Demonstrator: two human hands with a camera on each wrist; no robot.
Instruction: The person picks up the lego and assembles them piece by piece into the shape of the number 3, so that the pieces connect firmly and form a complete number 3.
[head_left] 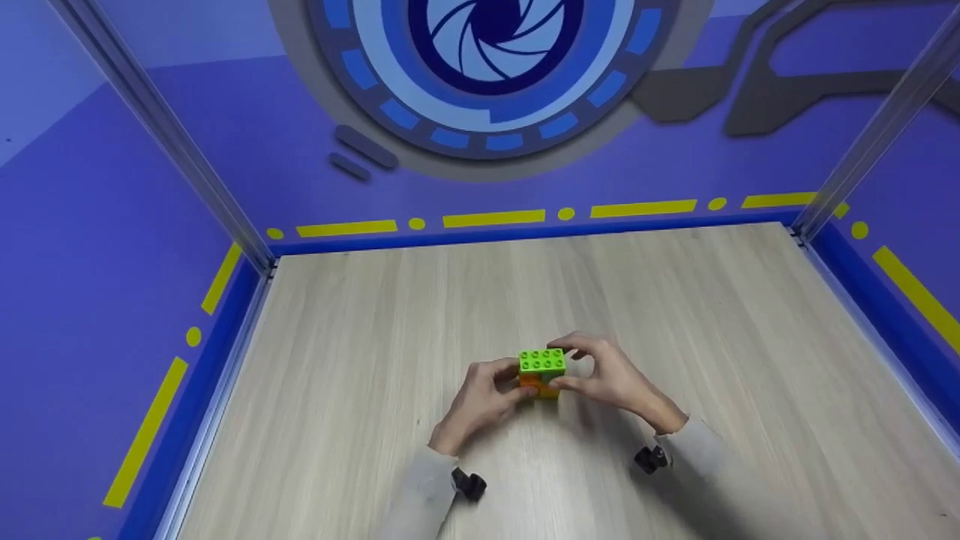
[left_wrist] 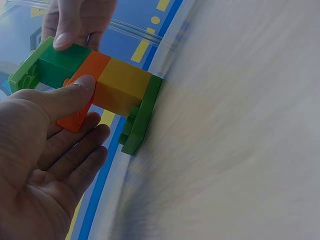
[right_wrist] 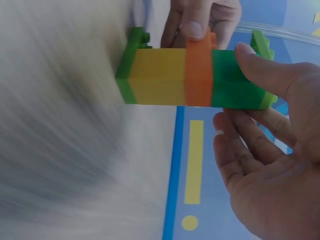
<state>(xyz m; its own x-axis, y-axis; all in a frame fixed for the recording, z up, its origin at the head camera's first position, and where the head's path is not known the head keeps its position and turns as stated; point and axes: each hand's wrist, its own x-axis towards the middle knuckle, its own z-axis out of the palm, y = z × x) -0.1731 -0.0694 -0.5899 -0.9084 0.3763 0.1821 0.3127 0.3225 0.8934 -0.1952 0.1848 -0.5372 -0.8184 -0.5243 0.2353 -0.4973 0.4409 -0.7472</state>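
Note:
A stack of toy building bricks stands upright between the two hands. From the top down it has a light green piece (head_left: 541,361), a dark green brick (right_wrist: 230,80), an orange brick (right_wrist: 198,75), a yellow brick (right_wrist: 157,75) and a flat green piece (left_wrist: 147,110) at the bottom. My left hand (head_left: 484,394) pinches the orange brick, its thumb on the near face. Higher up, my right hand (head_left: 611,371) holds the dark green brick between thumb and fingers. Whether the bottom piece touches the table cannot be told.
Pale wood-grain table (head_left: 360,337) lies under the hands. Blue printed panels (head_left: 225,135) with yellow dashes rise along its back, left and right sides, with metal posts (head_left: 172,142) at the corners.

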